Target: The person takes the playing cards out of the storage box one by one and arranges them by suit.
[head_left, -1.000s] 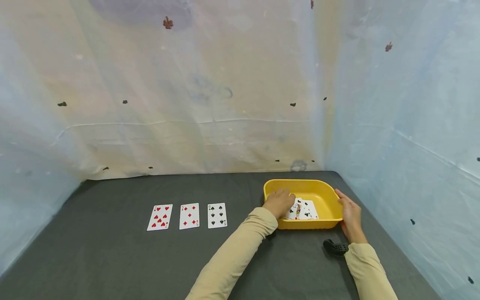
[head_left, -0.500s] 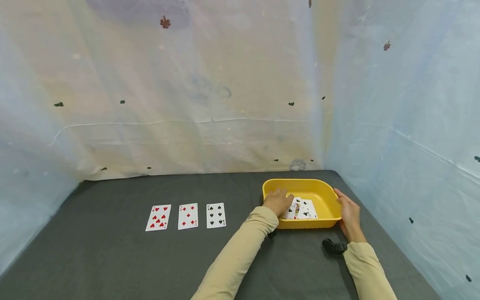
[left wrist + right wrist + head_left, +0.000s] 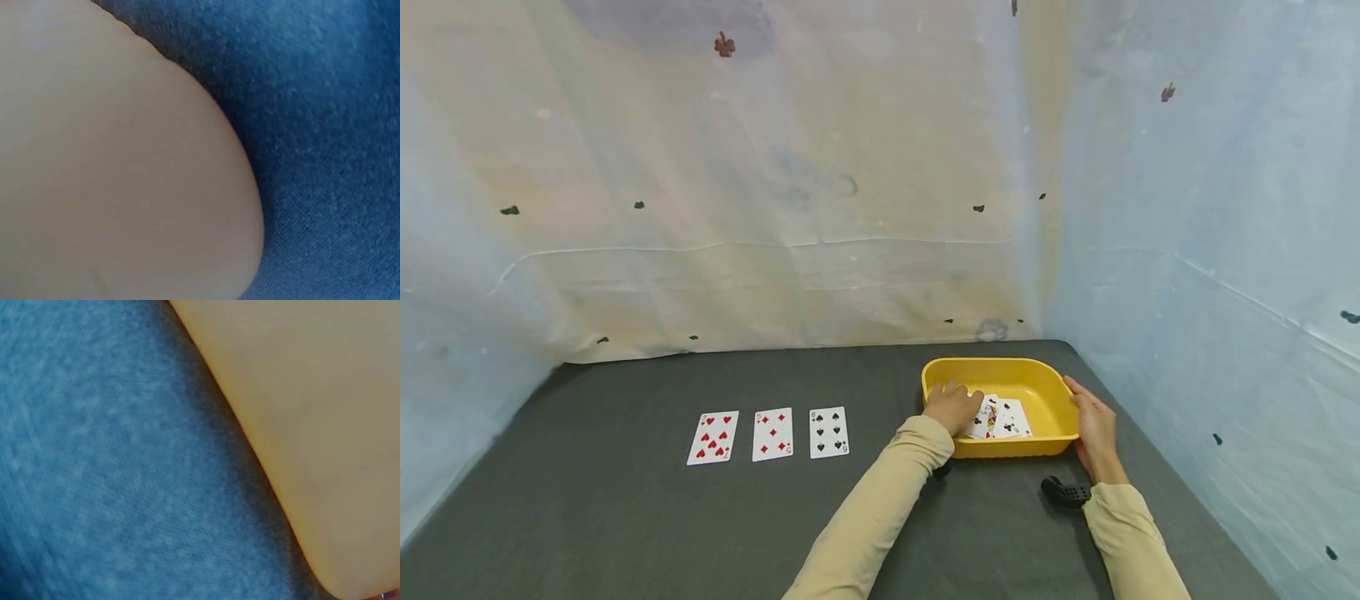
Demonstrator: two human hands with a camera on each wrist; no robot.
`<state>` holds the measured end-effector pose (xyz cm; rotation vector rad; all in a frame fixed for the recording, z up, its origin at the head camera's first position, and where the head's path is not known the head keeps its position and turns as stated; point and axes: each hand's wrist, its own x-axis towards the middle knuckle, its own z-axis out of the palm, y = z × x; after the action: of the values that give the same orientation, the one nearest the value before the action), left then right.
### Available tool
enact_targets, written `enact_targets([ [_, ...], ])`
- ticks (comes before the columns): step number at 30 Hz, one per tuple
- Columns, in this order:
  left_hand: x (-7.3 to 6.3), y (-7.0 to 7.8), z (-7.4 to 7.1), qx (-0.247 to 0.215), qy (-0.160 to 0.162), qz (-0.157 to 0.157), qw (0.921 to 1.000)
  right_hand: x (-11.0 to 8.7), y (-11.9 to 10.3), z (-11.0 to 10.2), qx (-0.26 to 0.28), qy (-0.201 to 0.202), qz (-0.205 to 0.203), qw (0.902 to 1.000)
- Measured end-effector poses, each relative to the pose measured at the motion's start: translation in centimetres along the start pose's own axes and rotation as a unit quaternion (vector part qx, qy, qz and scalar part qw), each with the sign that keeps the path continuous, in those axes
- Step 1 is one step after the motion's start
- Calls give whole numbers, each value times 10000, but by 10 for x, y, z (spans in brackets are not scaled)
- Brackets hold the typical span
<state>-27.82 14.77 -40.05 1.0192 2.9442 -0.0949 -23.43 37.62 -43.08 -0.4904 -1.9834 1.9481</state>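
Note:
A yellow plastic tray (image 3: 1045,392) stands at the back right of the table. Inside it overlapping playing cards (image 3: 1013,419) lie face up, some with club pips and one a face card. My left hand (image 3: 953,408) reaches over the tray's front left part, its fingers bent down inside beside the cards; its fingertips are hidden, and I cannot tell what they hold. With my right hand (image 3: 1096,429) I grip the tray's right rim, thumb on top. Both wrist views show only the blurred pale tray wall (image 3: 137,156) against the dark cloth.
A seven of hearts (image 3: 712,437), a five of diamonds (image 3: 772,434) and a six of spades (image 3: 829,432) lie face up in a row left of the tray. Dark grey cloth (image 3: 625,517) covers the table. Draped sheets (image 3: 820,183) rise behind and at both sides.
The whole scene shifts slightly left as the head view turns a little. Hands, tray and cards keep nearly the same places relative to one another.

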Motion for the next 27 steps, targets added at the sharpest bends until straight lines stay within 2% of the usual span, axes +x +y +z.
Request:
enact_targets([
  [15,-7,2,-9,6,64,-4,10000,0,-2,-1,48,162,126,9998],
  [27,-1,-1,-4,-450,-163,-242,9986,-6,-1,-1,234,-254,-130,9993],
])
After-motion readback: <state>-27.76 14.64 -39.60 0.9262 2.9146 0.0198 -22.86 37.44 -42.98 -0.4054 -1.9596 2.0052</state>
